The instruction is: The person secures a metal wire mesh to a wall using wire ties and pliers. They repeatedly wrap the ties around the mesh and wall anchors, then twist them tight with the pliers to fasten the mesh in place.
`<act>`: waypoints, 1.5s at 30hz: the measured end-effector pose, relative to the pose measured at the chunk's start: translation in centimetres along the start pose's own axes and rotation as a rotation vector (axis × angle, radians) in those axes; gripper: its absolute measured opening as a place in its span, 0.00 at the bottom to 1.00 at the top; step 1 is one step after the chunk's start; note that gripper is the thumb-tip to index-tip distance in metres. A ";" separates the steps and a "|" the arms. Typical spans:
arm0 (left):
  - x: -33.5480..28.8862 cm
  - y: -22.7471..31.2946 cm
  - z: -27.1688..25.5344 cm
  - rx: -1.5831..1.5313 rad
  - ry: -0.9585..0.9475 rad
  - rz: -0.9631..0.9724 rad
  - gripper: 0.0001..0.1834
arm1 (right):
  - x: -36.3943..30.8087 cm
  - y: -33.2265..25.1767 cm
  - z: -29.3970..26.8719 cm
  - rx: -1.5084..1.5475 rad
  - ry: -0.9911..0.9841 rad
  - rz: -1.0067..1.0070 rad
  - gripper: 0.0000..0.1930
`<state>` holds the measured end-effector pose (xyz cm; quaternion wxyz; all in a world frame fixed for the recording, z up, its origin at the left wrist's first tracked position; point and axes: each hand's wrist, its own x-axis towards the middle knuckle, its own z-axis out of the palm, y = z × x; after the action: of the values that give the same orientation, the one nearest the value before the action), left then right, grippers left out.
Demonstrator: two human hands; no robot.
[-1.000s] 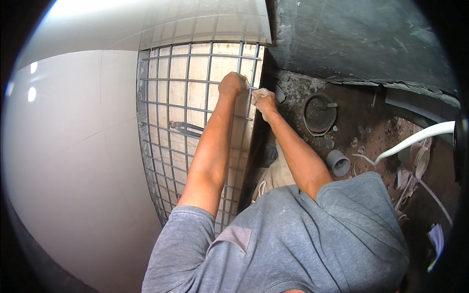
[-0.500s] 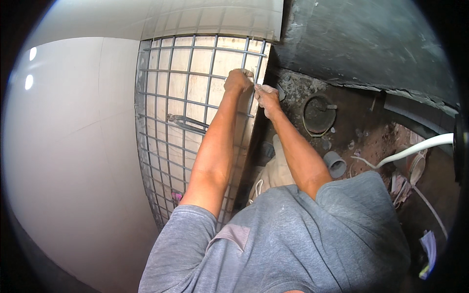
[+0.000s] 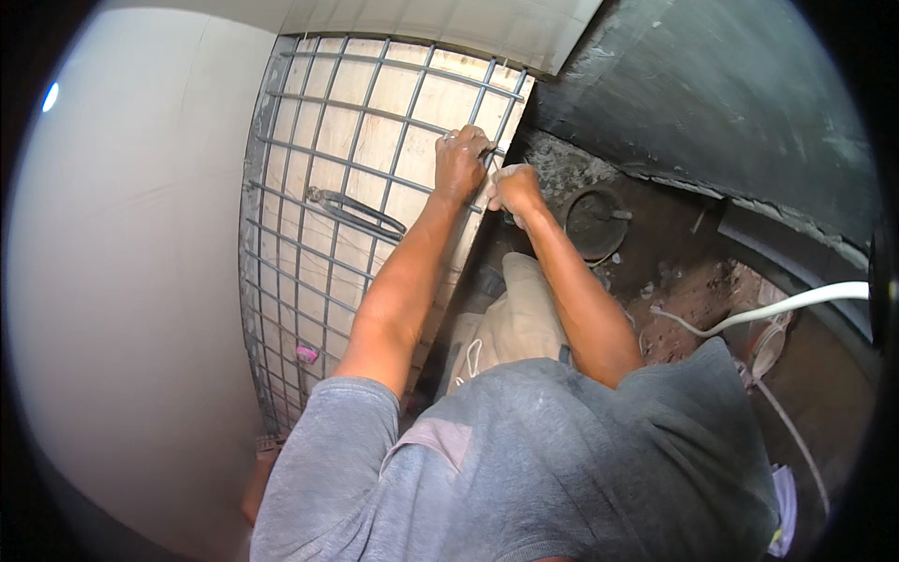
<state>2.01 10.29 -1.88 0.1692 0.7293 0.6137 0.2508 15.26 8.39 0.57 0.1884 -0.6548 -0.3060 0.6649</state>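
A grid of grey steel bars (image 3: 332,155) lies over a pale wooden panel (image 3: 309,167). At the panel's far right corner, my left hand (image 3: 461,164) is closed, its fingers curled at a bar crossing. My right hand (image 3: 516,190) is a closed fist just beside it, over the panel's right edge. Whatever the fingers of either hand pinch is hidden or too thin to make out; fine wires show elsewhere on the grid. Left of my left forearm, a pair of dark-handled pincers (image 3: 356,215) rests on the bars, touched by neither hand.
A small pink object (image 3: 307,354) sits on the grid. Pale wall panelling (image 3: 140,234) stands at left, a dark grey wall (image 3: 712,103) at right. On the dirty floor are a round dark bucket (image 3: 596,225), rubble (image 3: 684,328) and a white hose (image 3: 787,304).
The view has shifted slightly. My right fist has turned and dropped a little away from the left hand. Both hands stay at the same corner of the grid; the pincers still lie there.
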 end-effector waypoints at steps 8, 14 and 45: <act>-0.2 -0.8 -1.3 -0.100 -0.131 0.008 0.06 | 1.1 -8.8 -3.5 -1.260 0.050 -0.718 0.09; 0.2 0.5 -0.9 0.001 -0.052 -0.103 0.11 | 2.5 -9.4 -4.2 -1.243 0.144 -0.566 0.10; -2.6 1.6 0.4 -0.117 0.087 -0.326 0.08 | -0.3 -1.8 25.5 -1.520 -0.643 -0.757 0.41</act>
<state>3.19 7.46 -1.77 0.2231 0.5975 0.7148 0.2869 -10.14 5.41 0.83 -0.1830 -0.2410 -0.8949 0.3279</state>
